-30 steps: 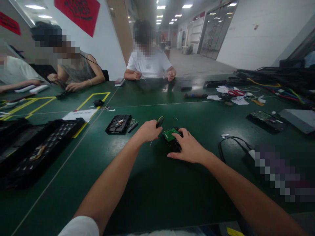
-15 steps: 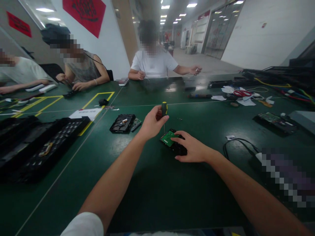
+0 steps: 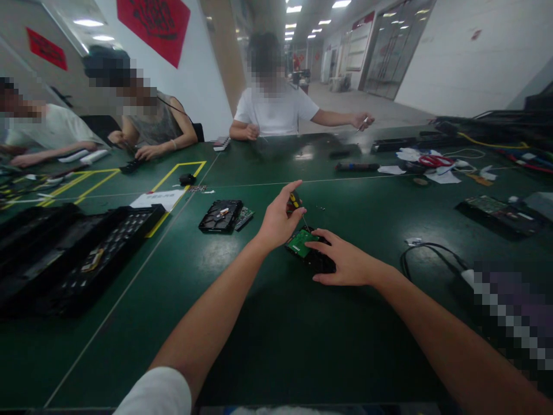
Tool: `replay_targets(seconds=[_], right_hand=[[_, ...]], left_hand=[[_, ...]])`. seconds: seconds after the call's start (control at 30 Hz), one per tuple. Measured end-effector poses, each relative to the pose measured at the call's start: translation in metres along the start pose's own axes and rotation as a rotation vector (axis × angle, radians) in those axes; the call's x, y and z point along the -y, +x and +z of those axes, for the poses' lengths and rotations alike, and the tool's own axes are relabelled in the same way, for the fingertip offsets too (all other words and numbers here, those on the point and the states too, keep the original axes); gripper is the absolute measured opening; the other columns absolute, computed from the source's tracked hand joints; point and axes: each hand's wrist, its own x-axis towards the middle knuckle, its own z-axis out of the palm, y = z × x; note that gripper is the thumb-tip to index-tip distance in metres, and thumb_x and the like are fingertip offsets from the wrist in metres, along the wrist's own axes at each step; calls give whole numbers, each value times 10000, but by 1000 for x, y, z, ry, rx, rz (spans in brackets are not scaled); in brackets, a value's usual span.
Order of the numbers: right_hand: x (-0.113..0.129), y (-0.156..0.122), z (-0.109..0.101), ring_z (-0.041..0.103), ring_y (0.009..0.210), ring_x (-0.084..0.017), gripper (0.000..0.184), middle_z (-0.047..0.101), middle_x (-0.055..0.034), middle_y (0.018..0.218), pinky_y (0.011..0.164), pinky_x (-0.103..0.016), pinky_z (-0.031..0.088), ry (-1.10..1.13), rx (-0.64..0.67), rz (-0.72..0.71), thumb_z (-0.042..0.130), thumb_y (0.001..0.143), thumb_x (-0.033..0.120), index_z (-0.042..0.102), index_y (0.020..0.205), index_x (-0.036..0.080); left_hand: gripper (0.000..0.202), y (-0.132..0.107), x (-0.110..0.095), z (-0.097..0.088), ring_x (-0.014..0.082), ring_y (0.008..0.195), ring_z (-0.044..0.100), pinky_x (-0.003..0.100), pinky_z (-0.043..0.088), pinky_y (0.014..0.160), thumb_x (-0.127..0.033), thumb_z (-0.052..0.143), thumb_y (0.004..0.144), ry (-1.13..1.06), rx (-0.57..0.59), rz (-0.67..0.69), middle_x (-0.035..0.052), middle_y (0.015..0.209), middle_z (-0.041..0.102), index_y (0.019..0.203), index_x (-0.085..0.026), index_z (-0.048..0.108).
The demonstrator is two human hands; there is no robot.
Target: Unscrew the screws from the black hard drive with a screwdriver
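Observation:
A hard drive (image 3: 322,262) lies on the green table with its green circuit board (image 3: 299,244) facing up. My right hand (image 3: 345,257) grips its right side, fingertips resting on the board and thumb along the near edge. In my left hand (image 3: 279,216) is a screwdriver (image 3: 294,200) with a yellow and dark handle, partly hidden by the fingers. Its thin shaft slants down to the far part of the board; whether the tip sits in a screw is too small to tell.
Left of my hands lie another hard drive (image 3: 220,216) and a loose circuit board (image 3: 244,218). Black trays (image 3: 116,242) stand further left. Tiny screws (image 3: 320,208) lie beyond the drive. Another drive (image 3: 496,214) and a black cable (image 3: 425,245) are at right. Several people sit across the table.
The screwdriver has gone from upright to tilted, its handle leaning left and its tip further right on the board. My left index finger has stretched out. My right hand keeps its grip.

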Motion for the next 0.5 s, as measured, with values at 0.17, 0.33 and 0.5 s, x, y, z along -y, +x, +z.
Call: replay_targets(seconds=[0.17, 0.33, 0.5], right_hand=[[0, 1, 1, 407, 1491, -438, 861, 351, -192, 1643, 1231, -582, 376, -2, 9, 2, 785, 819, 629, 538, 1528, 208], [-1, 1, 2, 395, 1497, -445, 842, 367, -192, 1638, 1218, -613, 379, -17, -2, -4, 777, 829, 631, 536, 1527, 225], [-3, 1, 4, 380, 1508, -442, 857, 357, -207, 1644, 1226, -615, 366, -37, 1, -18, 772, 835, 630, 522, 1537, 206]], left_hand=[[701, 1, 6, 1, 211, 1091, 712, 406, 591, 994, -126, 637, 938, 88, -16, 94, 89, 1354, 651, 1571, -323, 411], [704, -1, 8, 3, 208, 1120, 690, 416, 559, 1037, -128, 613, 958, 175, -2, 134, 99, 1365, 651, 1594, -316, 377], [696, -1, 6, 1, 222, 1133, 670, 425, 558, 1023, -131, 615, 962, 238, 12, 165, 102, 1384, 640, 1593, -310, 381]])
